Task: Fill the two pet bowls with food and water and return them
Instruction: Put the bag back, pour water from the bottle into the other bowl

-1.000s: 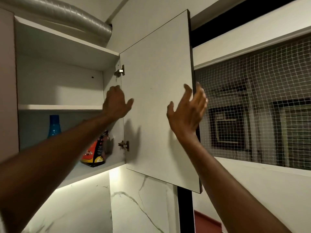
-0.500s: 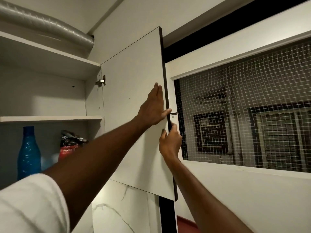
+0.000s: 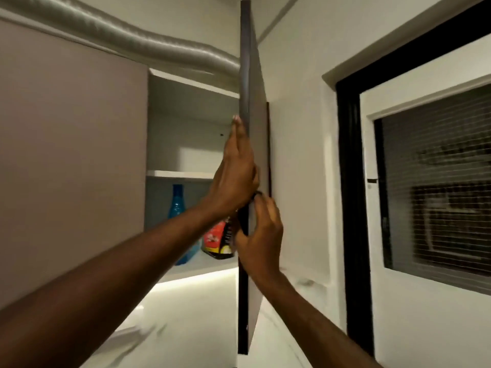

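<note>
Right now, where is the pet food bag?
The pet food bag stands on the cabinet's bottom shelf, right of the blue bottle, partly hidden behind the door.

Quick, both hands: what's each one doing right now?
Left hand: open, flat against the cabinet door.
Right hand: closed on the door's edge.

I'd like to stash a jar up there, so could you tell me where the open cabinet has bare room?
The upper shelf looks bare between the closed door and the open door. The lower shelf is crowded: the blue bottle and red food bag fill what shows, and both hands sit in front.
</note>
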